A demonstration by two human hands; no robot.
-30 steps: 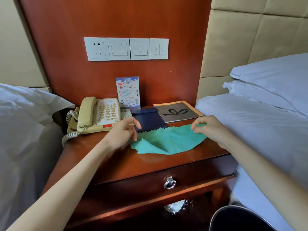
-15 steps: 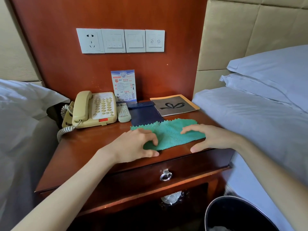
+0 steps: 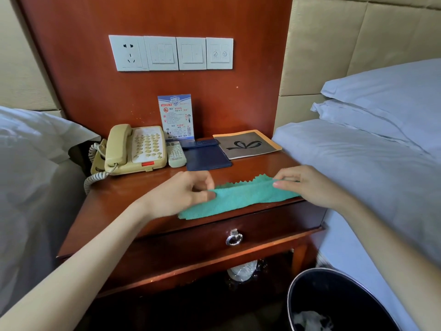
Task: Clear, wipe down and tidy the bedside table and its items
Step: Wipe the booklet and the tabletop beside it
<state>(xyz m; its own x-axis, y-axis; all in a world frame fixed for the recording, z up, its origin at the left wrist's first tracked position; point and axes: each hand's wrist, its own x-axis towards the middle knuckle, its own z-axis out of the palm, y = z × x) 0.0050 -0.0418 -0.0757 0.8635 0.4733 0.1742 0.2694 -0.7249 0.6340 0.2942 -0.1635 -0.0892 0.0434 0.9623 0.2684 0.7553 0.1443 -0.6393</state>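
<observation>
Green cloth (image 3: 241,199) folded along the front edge of the bedside table (image 3: 114,204), centre frame. Left hand (image 3: 181,194) pinching its left end, right hand (image 3: 307,185) pinching its right end. Phone (image 3: 133,149) behind, left.

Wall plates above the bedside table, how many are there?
4, side by side on the wood panel: socket plate leftmost, then switch plate, second switch plate, and small button plate rightmost.

A teal-green cloth (image 3: 241,198) with zigzag-cut edges on a glossy reddish-brown desk (image 3: 124,199); behind it a cream telephone (image 3: 136,149) with a red tab, a navy folder (image 3: 206,156), and a grey booklet (image 3: 247,144), orange-bordered, bearing a black bow motif; beside, white bedding (image 3: 372,149) and a black bin (image 3: 334,304)
</observation>
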